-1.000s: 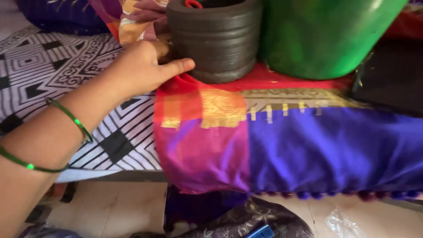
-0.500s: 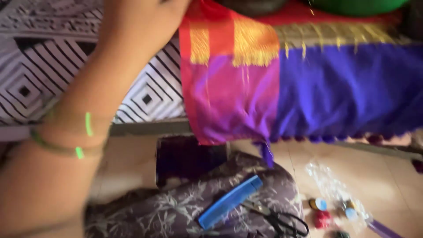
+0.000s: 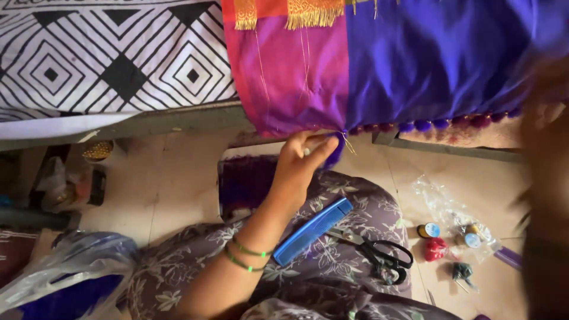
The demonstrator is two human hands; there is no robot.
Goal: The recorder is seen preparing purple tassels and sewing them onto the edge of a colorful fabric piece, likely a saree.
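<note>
Silk cloth (image 3: 415,65) | glossy purple-blue, tasselled hem; left hand (image 3: 299,163) pinching corner; right unseen

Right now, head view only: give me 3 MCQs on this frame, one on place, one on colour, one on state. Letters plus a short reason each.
1. Where do the scissors lie?
A. on the patterned cloth over the lap
B. on the black-and-white sheet
C. inside the clear bag

2. What colour is the comb?
A. red
B. blue
C. black

3. What is the left hand doing?
A. resting flat on the floor
B. gripping the scissors
C. pinching the lower edge of the purple cloth

Answers:
1. A, the black handles rest on the floral fabric beside the comb.
2. B, it is plainly bright blue.
3. C, the fingers close on the hem by a tassel. The right hand is only a blur at the frame's edge.
</note>
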